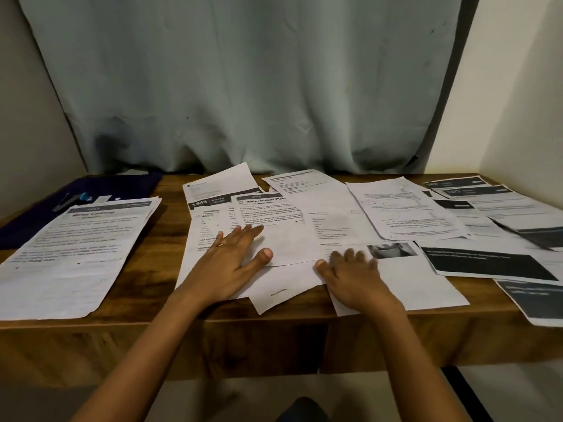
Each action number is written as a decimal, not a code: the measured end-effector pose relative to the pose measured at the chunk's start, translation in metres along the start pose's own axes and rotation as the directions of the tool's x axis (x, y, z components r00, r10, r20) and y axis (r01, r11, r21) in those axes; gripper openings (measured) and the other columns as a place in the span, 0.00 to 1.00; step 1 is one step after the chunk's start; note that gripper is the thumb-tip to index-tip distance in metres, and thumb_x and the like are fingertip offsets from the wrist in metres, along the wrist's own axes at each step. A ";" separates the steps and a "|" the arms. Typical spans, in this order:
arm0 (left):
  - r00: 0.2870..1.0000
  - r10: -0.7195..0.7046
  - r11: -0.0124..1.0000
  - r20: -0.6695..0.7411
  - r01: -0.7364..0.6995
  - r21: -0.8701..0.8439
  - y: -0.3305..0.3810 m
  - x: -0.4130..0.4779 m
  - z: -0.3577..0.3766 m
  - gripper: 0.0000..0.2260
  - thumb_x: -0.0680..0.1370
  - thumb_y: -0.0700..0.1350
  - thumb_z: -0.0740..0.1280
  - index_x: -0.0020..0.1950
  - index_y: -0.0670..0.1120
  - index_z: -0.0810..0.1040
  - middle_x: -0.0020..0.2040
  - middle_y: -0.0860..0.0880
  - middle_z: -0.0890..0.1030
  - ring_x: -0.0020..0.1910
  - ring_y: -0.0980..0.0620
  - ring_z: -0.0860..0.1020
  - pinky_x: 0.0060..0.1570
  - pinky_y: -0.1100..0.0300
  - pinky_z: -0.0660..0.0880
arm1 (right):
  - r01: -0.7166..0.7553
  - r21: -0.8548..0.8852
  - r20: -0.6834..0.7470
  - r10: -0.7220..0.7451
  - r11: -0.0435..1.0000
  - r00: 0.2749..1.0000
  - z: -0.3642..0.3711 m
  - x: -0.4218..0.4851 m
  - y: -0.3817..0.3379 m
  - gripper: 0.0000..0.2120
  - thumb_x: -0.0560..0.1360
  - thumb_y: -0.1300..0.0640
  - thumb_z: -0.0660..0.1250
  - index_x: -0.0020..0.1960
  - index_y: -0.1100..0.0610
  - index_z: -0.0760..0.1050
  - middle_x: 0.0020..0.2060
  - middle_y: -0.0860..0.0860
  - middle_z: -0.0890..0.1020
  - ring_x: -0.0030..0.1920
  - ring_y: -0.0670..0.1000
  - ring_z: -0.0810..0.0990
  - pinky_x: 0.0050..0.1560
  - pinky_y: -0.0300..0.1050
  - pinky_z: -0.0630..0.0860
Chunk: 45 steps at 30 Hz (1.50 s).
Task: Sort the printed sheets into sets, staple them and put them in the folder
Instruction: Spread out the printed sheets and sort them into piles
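Printed sheets lie spread over the wooden table [128, 312]. A stack headed "Mirror Cleaning" [76, 251] lies at the left. In the middle sits a "Water Potted Plants" sheet [274, 220] on top of other pages. My left hand [234, 257] lies flat with straight fingers on that middle pile. My right hand [353, 275] rests flat on a sheet with a small photo [408, 278]. A dark blue folder [100, 187] lies at the back left, with a stapler [65, 201] on it. More sheets with dark headers [487, 263] cover the right side.
A pale green curtain [243, 86] hangs behind the table. Walls close in on the left and right. Some sheets at the right and front overhang the table edge. A dark object [301, 411] shows below, near the floor.
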<state>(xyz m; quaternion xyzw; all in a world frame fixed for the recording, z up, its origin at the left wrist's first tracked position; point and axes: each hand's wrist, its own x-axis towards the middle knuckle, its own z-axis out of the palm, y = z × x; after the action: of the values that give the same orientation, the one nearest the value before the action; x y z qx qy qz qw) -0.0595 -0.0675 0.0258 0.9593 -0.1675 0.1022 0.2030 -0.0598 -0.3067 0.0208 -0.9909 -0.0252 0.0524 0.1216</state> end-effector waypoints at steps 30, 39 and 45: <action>0.978 -0.132 0.949 0.163 0.172 -0.264 0.010 0.036 0.034 0.43 0.71 0.76 0.46 0.79 0.54 0.40 0.79 0.54 0.52 0.78 0.48 0.50 0.74 0.51 0.39 | -0.206 0.390 -0.337 0.347 0.898 0.875 -0.018 0.023 0.026 0.16 0.74 0.58 0.67 0.60 0.63 0.72 0.56 0.60 0.78 0.57 0.61 0.76 0.48 0.47 0.72; 0.980 -0.122 0.840 -0.160 0.015 -0.543 0.013 0.007 -0.030 0.33 0.79 0.49 0.65 0.73 0.64 0.45 0.63 0.76 0.57 0.64 0.65 0.65 0.64 0.60 0.65 | 0.175 0.804 -0.338 0.194 0.569 0.921 -0.029 0.027 -0.029 0.03 0.75 0.59 0.69 0.46 0.58 0.79 0.39 0.51 0.81 0.44 0.53 0.79 0.44 0.45 0.75; 0.943 -0.267 0.910 -0.197 0.179 -0.373 -0.037 -0.035 -0.073 0.37 0.78 0.38 0.67 0.78 0.58 0.49 0.78 0.55 0.54 0.74 0.52 0.58 0.71 0.50 0.60 | 0.232 0.757 -0.313 0.026 0.611 0.949 0.000 0.036 -0.098 0.10 0.77 0.58 0.66 0.57 0.59 0.77 0.52 0.53 0.81 0.48 0.51 0.78 0.42 0.40 0.72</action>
<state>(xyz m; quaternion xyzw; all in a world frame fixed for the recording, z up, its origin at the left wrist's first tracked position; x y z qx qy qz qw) -0.0881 0.0050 0.0690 0.9007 -0.0453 0.1637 0.3999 -0.0281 -0.2096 0.0412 -0.8302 -0.0390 -0.0963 0.5478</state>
